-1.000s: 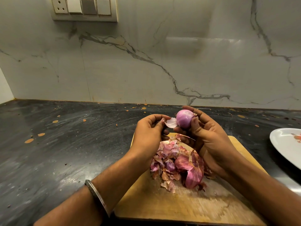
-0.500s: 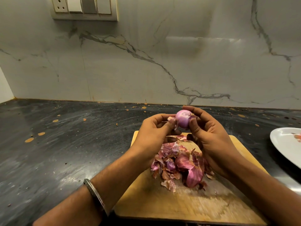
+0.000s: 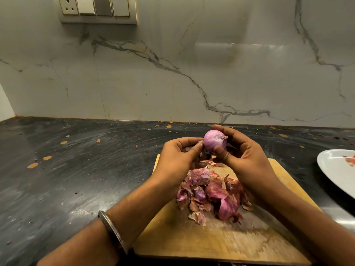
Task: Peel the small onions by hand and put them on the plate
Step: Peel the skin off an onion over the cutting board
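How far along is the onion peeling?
A pile of skins on the cutting board shows earlier peeling. The right hand grips a nearly bare onion; the left hand picks at it. It must still reach the plate.

One small onion [image 3: 213, 140], pale purple, mostly peeled. Two hands: left hand [image 3: 177, 160], right hand [image 3: 244, 160]. One wooden cutting board [image 3: 201, 240]. One heap of peels [image 3: 209, 192], pieces too many and too overlapped to count. One white plate [image 3: 334, 166], partly cut off at the frame edge. One metal bangle [image 3: 112, 230]. One dark counter [image 3: 67, 169]. One switch panel [image 3: 98, 9], with one socket and three switches.
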Demonstrator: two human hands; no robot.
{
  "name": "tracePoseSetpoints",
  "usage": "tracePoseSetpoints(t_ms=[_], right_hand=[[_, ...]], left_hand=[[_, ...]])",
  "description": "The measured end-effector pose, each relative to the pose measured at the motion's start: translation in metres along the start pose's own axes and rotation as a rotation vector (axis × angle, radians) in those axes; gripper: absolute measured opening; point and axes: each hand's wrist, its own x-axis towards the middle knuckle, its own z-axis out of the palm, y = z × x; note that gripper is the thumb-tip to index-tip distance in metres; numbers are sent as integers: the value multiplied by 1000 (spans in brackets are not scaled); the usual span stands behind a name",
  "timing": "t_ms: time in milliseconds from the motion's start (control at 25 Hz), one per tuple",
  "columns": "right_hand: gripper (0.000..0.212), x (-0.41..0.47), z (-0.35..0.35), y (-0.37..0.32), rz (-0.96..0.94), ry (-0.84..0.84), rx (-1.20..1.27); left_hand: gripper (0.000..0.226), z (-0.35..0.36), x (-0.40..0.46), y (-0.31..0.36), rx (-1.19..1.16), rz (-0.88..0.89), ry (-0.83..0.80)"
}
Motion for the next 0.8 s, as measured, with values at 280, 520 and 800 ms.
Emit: tracePoseSetpoints(t_ms=[280, 520, 800], right_hand=[[46, 3, -2, 4, 161, -76, 331], [45, 6, -6, 2, 211, -39, 334], [56, 5, -8, 2, 184, -20, 177]], left_hand=[[18, -3, 5, 4, -7, 23, 38], [28, -2, 2, -2, 477, -36, -18], [16, -7, 3, 2, 507, 198, 83]])
